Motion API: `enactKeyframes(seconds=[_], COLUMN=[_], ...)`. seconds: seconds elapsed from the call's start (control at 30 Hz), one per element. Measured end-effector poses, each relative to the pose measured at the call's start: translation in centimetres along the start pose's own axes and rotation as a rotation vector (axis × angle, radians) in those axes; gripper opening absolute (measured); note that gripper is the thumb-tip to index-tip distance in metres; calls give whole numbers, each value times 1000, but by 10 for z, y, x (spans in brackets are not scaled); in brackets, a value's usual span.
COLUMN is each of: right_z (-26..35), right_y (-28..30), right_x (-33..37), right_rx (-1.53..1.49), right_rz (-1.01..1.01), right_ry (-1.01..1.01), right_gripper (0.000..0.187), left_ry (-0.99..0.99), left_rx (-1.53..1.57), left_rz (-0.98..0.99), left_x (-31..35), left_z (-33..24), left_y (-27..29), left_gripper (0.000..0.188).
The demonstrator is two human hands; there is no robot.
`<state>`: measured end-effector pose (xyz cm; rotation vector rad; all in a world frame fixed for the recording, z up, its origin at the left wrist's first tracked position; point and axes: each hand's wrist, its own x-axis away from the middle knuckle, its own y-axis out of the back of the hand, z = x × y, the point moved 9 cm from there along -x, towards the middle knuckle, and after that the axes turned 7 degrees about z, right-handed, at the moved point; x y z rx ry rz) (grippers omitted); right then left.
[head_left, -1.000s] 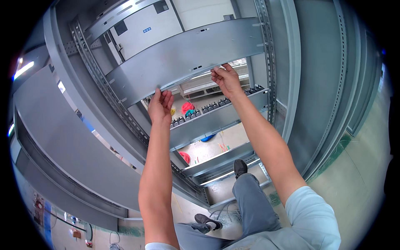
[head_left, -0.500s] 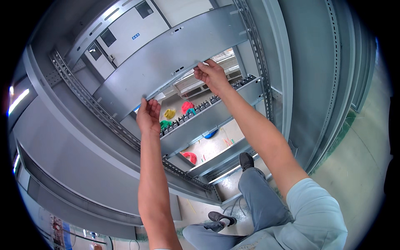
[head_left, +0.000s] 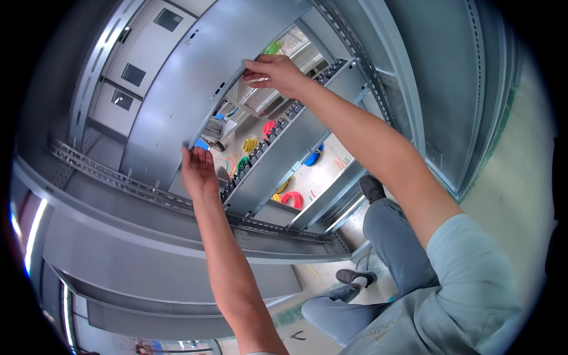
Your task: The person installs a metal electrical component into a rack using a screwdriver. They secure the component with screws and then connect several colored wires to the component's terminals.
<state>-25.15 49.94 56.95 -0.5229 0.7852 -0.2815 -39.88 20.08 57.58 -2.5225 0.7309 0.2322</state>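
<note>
A wide grey sheet-metal panel (head_left: pixel 177 83) with small slots along its edges spans the inside of a tall open metal cabinet frame. My left hand (head_left: pixel 200 171) has its thumb and fingers closed on the panel's near lower edge, toward the left end. Farther along that same edge, toward the right end, my right hand (head_left: pixel 275 74) pinches it with the thumb on the panel's face. Some fingertips of both hands are hidden behind the edge. Below the panel runs a metal crossbar (head_left: pixel 278 163) carrying a row of black clips (head_left: pixel 263 145).
Perforated uprights (head_left: pixel 136 186) flank the opening. Through it, a red cable coil (head_left: pixel 292 200), a yellow coil (head_left: pixel 250 145) and a blue coil (head_left: pixel 314 155) lie on the floor. A lower crossbar (head_left: pixel 331 195) lies near my foot. Pliers (head_left: pixel 297 335) rest on the floor.
My view has turned, so the cabinet and panel appear more steeply slanted. Both hands stay at the panel's lower edge; the right hand's fingers are straighter. More coils show through the opening.
</note>
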Motion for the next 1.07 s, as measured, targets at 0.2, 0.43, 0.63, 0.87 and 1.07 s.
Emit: enactKeyframes(seconds=[0.2, 0.43, 0.63, 0.87, 1.07], right_z=[5, 5, 7, 9, 1], right_y=[-1, -4, -13, -13, -13], right_x=[2, 0, 4, 9, 3], right_rx=[1, -7, -7, 59, 63], right_rz=[14, 46, 57, -9, -42], right_ry=[61, 130, 164, 227, 200], right_gripper=[28, 25, 25, 21, 27], left_ry=[0, 14, -17, -25, -32], left_rx=[11, 46, 53, 22, 38], left_rz=[52, 67, 71, 36, 26], left_x=[-4, -4, -5, -3, -4], left_z=[2, 4, 2, 5, 7], left_y=[4, 2, 6, 11, 14], left_gripper=[27, 25, 24, 27, 27])
